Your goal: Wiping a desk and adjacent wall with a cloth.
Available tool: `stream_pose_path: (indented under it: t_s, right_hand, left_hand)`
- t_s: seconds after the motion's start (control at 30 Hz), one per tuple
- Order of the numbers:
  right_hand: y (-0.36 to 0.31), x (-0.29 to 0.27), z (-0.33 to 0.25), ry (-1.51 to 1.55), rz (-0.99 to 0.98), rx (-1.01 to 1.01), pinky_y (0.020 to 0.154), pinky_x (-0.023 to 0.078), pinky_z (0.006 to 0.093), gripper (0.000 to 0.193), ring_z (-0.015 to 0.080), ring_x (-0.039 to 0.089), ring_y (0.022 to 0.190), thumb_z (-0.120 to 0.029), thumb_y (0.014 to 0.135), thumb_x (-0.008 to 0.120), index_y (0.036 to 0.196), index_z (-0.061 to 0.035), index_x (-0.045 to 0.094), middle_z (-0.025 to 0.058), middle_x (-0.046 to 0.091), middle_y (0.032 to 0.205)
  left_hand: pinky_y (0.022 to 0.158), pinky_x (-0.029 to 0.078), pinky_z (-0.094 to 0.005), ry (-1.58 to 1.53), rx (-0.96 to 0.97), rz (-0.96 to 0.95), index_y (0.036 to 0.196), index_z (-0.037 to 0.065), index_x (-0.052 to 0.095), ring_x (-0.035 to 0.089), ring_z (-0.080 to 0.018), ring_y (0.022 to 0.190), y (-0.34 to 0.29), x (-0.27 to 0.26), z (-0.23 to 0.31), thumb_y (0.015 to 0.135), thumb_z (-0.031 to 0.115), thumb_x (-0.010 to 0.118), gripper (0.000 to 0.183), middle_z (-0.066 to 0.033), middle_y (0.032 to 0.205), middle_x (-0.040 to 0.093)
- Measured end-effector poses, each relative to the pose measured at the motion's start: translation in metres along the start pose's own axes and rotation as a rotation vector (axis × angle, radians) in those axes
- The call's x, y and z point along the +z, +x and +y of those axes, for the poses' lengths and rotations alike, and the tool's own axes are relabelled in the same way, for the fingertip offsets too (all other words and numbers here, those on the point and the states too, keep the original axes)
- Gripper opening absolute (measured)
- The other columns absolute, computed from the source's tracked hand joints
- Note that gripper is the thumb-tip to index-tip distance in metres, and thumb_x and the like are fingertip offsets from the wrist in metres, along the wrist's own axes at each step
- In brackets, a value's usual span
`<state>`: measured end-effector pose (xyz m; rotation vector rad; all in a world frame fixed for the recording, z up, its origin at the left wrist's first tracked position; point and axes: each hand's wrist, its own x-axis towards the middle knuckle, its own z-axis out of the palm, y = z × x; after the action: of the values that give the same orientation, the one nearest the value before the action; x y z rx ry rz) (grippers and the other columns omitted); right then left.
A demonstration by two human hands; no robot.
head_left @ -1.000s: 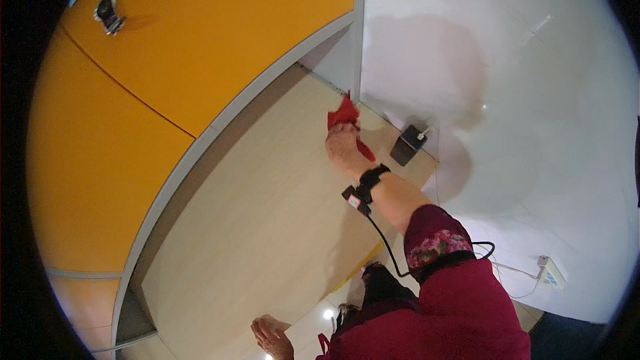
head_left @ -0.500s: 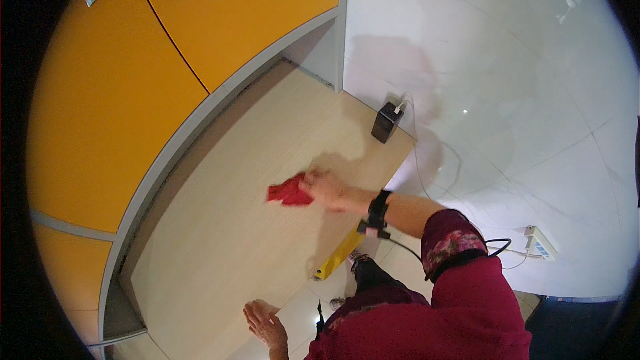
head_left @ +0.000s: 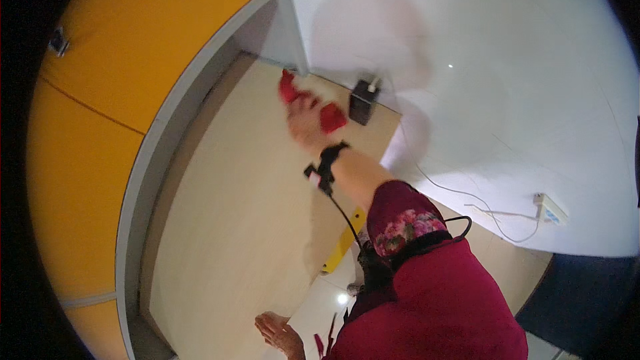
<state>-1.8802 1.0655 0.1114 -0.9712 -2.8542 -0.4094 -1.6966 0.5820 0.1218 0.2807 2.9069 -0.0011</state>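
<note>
My right hand is stretched out over a pale beige countertop, near its far corner. It is closed on a crumpled red cloth, which sticks out on both sides of the fingers and presses on the surface. A black band with a thin cable sits on that wrist. My left hand lies low at the near edge of the countertop, holding nothing, fingers loosely spread.
A small black box with a white cable stands at the far corner, just right of the cloth. Orange cabinet doors curve along the left. A white wall and a white power strip lie right. A yellow bar lies at the counter edge.
My right hand with the red cloth swept from the far corner toward the middle of the countertop, then back out to the far corner. The left hand stayed at the near edge.
</note>
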Motion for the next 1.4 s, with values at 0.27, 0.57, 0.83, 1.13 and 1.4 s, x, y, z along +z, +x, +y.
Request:
stream_pose_path:
  t_s: [0.27,0.57,0.83,1.13,1.4]
  right_hand:
    - [-0.235,-0.047,-0.003,0.529,0.073,-0.610,0.082,0.032,0.0567,0.032,0.0357,0.041,0.103,-0.019,0.073,0.046,0.103,-0.0092,0.052,0.0100,0.047,0.110]
    - [-0.386,-0.057,0.140,0.916,-0.249,-0.017,0.086,0.035,0.0378,0.039,0.0283,0.046,0.096,-0.004,0.067,0.047,0.104,-0.0139,0.051,0.0073,0.051,0.102]
    - [-0.362,-0.148,0.307,0.257,0.035,-0.106,0.080,0.038,0.0368,0.025,0.0257,0.046,0.091,-0.009,0.071,0.049,0.095,-0.0140,0.054,0.0036,0.052,0.098]
    - [-0.373,-0.068,0.461,-0.585,-0.067,-0.741,0.079,0.035,0.0339,0.027,0.0203,0.044,0.097,-0.021,0.069,0.049,0.093,-0.0090,0.054,0.0016,0.053,0.096]
    - [-0.398,-0.047,0.467,-0.437,-0.087,-0.817,0.080,0.034,0.0340,0.017,0.0195,0.046,0.091,-0.024,0.068,0.052,0.065,-0.0117,0.064,-0.0010,0.058,0.082]
  left_hand:
    - [0.090,0.029,-0.0494,0.102,0.146,0.116,0.129,0.007,0.024,0.024,-0.0315,0.122,0.006,0.014,-0.016,0.080,0.030,0.042,0.056,-0.0142,0.133,0.024]
    - [0.088,0.033,-0.0467,-0.196,0.407,0.344,0.120,0.004,0.036,0.033,-0.0329,0.114,0.000,0.015,-0.034,0.076,0.012,0.052,0.047,-0.0164,0.122,0.036]
    - [0.084,0.038,-0.0424,-0.399,0.563,0.187,0.099,-0.001,0.051,0.044,-0.0347,0.102,-0.093,0.045,-0.033,0.070,0.000,0.053,0.029,-0.0207,0.107,0.047]
    - [0.072,0.046,-0.0368,-0.476,0.236,0.067,0.093,-0.001,0.055,0.056,-0.0295,0.081,-0.183,0.127,-0.018,0.072,0.001,0.053,0.021,-0.0152,0.090,0.057]
    - [0.064,0.048,-0.0324,-0.547,0.295,-0.150,0.090,0.002,0.057,0.060,-0.0232,0.072,-0.272,0.136,0.068,0.075,0.007,0.052,0.017,-0.0128,0.082,0.061]
